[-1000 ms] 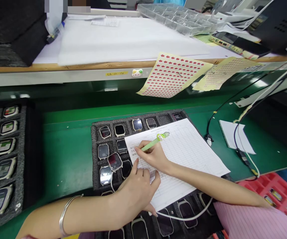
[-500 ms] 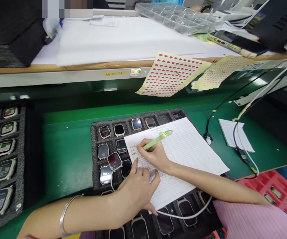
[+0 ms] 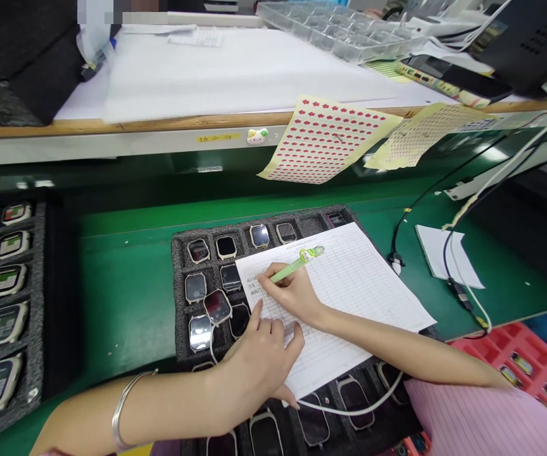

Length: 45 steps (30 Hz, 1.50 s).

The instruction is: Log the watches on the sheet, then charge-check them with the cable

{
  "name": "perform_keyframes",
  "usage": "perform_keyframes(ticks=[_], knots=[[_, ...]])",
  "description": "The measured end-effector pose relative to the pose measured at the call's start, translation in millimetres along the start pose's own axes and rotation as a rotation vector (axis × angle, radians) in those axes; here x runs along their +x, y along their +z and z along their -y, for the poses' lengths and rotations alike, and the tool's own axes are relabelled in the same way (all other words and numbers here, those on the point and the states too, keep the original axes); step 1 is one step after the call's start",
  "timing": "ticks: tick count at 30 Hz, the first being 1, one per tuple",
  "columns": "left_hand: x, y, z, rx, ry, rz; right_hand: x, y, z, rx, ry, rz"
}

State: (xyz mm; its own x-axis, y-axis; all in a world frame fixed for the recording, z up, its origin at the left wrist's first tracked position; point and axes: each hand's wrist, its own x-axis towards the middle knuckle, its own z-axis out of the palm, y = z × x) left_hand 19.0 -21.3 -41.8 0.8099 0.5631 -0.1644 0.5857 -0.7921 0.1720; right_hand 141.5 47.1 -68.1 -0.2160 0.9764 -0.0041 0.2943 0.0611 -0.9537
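Note:
My right hand (image 3: 295,294) is closed around a light green pen (image 3: 287,271) with a cartoon topper, its tip on the upper left part of a printed form (image 3: 349,285). A few handwritten marks show by the pen tip. My left hand (image 3: 261,358) lies over the form's lower left edge, fingers apart, pressing on the paper. The form rests on a dark foam tray (image 3: 178,266) of smartwatches. One smartwatch (image 3: 218,306) with a white cable sits crooked on top of others beside my left hand. The cable (image 3: 349,414) also runs out under my left hand to the right.
Another foam tray of lit watches (image 3: 5,280) stands at left. Red arrow sticker sheets (image 3: 330,139) hang from the shelf edge. At right are black and white cables (image 3: 449,253), a white paper pad (image 3: 447,253) and a red tray (image 3: 515,354). A phone (image 3: 458,79) lies on the shelf.
The pen and my right hand have shifted very slightly left on the form, and the pen's top end dips a little. The whole view has moved slightly; my left hand stays in place.

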Motion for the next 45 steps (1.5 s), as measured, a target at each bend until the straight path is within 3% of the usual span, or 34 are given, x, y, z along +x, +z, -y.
perform_keyframes(ticks=[21, 35, 40, 45], knots=[[-0.5, -2.5, 1.2, 0.011, 0.008, -0.001, -0.3, -0.2, 1.2, -0.01, -0.001, 0.022], [-0.7, -1.2, 0.4, 0.005, 0.007, -0.009, 0.1, -0.4, 7.1, 0.075, 0.033, -0.033], [-1.4, 0.0, -0.5, 0.014, 0.013, -0.007, 11.9, -18.9, 6.3, 0.136, 0.073, -0.151], [-2.1, -2.6, -2.2, 0.038, 0.006, -0.016, 19.1, -47.9, 0.6, 0.173, 0.112, -0.146]])
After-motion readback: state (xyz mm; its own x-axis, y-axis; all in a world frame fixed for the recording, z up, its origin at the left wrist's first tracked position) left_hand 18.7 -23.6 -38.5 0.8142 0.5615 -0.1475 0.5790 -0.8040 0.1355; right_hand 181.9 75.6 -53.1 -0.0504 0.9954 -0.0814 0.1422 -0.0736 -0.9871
